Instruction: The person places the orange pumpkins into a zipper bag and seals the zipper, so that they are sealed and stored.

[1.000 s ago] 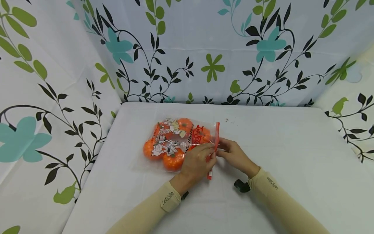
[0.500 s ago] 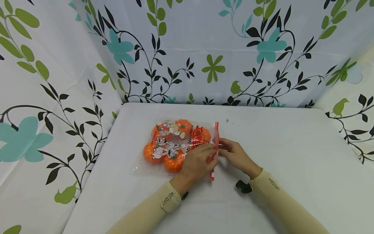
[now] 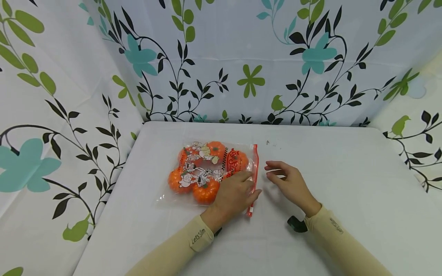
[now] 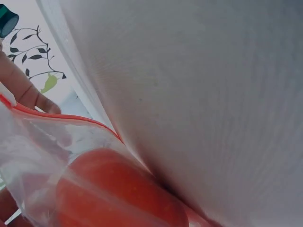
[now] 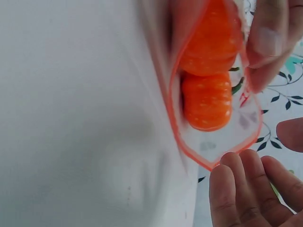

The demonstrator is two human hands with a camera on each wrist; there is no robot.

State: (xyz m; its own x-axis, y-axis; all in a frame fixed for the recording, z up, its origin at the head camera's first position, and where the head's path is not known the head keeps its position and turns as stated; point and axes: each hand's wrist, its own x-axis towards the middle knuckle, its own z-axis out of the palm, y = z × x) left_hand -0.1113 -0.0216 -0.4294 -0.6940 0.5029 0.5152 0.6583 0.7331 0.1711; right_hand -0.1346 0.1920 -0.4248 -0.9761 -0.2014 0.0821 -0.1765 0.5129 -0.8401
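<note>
A clear zip bag (image 3: 207, 168) with a red edge strip and printed cartoon figures lies on the table. Inside are several orange toy pumpkins (image 3: 206, 190). Viewed from the right wrist, the red-rimmed mouth gapes and two pumpkins (image 5: 207, 101) show within. My left hand (image 3: 232, 191) grips the bag by its red strip, the thumb on the outer side and the fingers over the film. Just right of the mouth, my right hand (image 3: 289, 184) hovers with relaxed, slightly bent fingers and holds nothing. Its fingers (image 5: 234, 189) show close below the rim in the right wrist view.
A white cloth covers the table (image 3: 345, 172). Behind it hangs a curtain (image 3: 214, 46) printed with leaves and flowers. Tiny dark specks (image 3: 268, 142) lie beyond the bag. A small black camera (image 3: 297, 224) is strapped below the right wrist.
My right hand has let go of the red strip and drawn back to the right, fingers loosening. The left hand stays at the bag, its thumb now stretched further past the strip.
</note>
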